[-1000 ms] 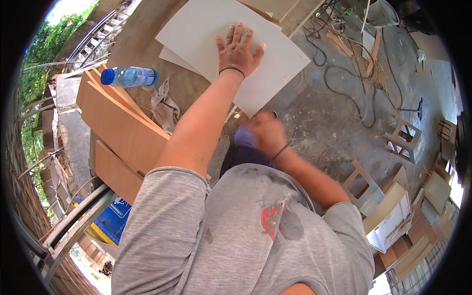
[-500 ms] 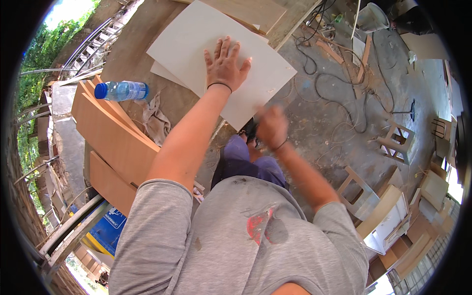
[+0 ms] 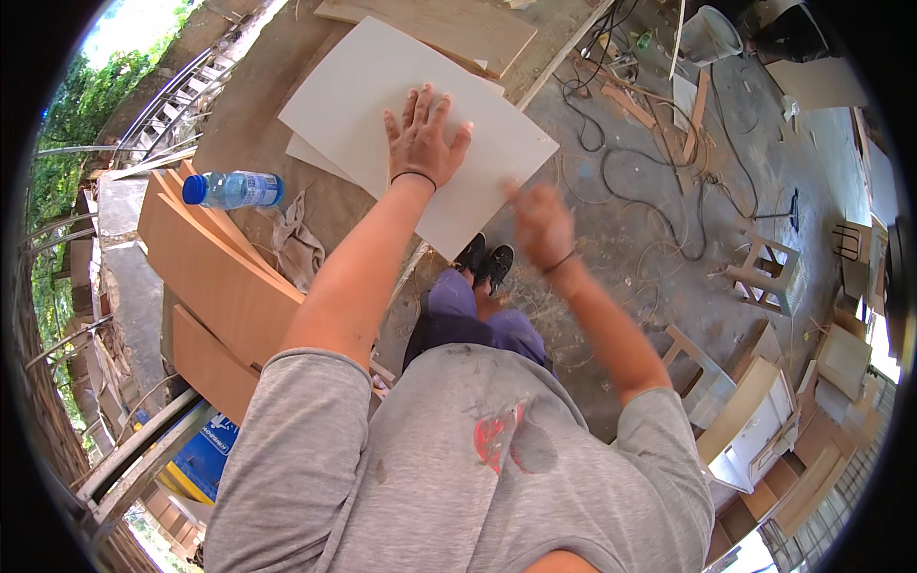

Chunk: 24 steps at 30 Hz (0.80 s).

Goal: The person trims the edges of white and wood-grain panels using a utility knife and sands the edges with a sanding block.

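My left hand lies flat on the pale sheet panel, fingers spread wide and pointing away from me, palm pressing down near the panel's near-right part. It grips nothing; it only bears on the face. The panel rests on the brown work surface, turned so that one corner points toward my feet and another overhangs the surface edge to the right. Its long axis runs from far-left to near-right, and a second pale sheet peeks out beneath it at the left.

My right hand is in the air just off the panel's near-right edge, blurred, so I cannot tell how far its fingers are open; I see nothing held in it. The panel lies to the left and slightly farther from that hand, with the edge just beside it. So the left hand is the one on the panel, and the right is the nearer one to the free, overhanging corner.

A water bottle lies on its side well to the left, beside a crumpled rag and stacked brown boards.
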Each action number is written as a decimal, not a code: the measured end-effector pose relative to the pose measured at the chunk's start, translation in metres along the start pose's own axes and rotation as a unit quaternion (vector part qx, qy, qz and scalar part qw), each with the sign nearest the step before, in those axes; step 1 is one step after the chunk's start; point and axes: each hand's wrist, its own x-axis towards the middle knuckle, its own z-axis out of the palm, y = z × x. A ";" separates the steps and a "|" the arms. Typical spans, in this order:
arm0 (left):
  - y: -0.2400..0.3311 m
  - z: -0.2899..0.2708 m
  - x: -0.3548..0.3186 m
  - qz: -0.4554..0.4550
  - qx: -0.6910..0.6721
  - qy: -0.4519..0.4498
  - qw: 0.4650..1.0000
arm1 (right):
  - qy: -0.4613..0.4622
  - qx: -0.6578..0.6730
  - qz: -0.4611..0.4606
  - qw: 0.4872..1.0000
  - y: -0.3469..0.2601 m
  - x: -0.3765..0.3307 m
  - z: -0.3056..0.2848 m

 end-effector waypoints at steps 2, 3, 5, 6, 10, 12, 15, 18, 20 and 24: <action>-0.003 0.000 -0.002 -0.003 0.000 -0.002 1.000 | -0.111 0.041 -0.044 0.992 -0.058 -0.040 0.016; -0.003 0.001 -0.001 -0.001 -0.001 -0.003 1.000 | -0.170 0.032 -0.101 0.980 -0.084 -0.057 0.021; -0.005 0.002 -0.001 -0.003 -0.001 -0.003 1.000 | -0.197 0.052 -0.146 0.968 -0.099 -0.063 0.018; -0.008 0.001 -0.002 -0.005 0.000 -0.002 1.000 | -0.166 0.080 -0.136 0.973 -0.098 -0.055 0.011; -0.004 -0.004 -0.003 -0.006 -0.003 -0.002 1.000 | -0.018 -0.060 0.027 0.998 -0.011 0.026 -0.029; 0.001 0.000 0.001 0.003 -0.007 0.010 1.000 | -0.016 -0.103 0.076 0.992 0.023 0.053 -0.047; -0.004 0.003 0.000 0.001 -0.009 0.014 1.000 | -0.137 -0.066 -0.009 0.988 -0.033 0.012 -0.020; -0.003 0.004 0.000 0.000 -0.017 0.010 1.000 | -0.295 0.046 -0.092 0.950 -0.127 -0.053 0.003; -0.001 0.004 0.002 0.002 -0.019 0.006 1.000 | -0.265 0.074 -0.133 0.952 -0.124 -0.063 0.016; -0.009 0.003 -0.003 -0.003 -0.011 0.011 1.000 | -0.090 0.003 -0.001 0.996 -0.051 0.011 -0.029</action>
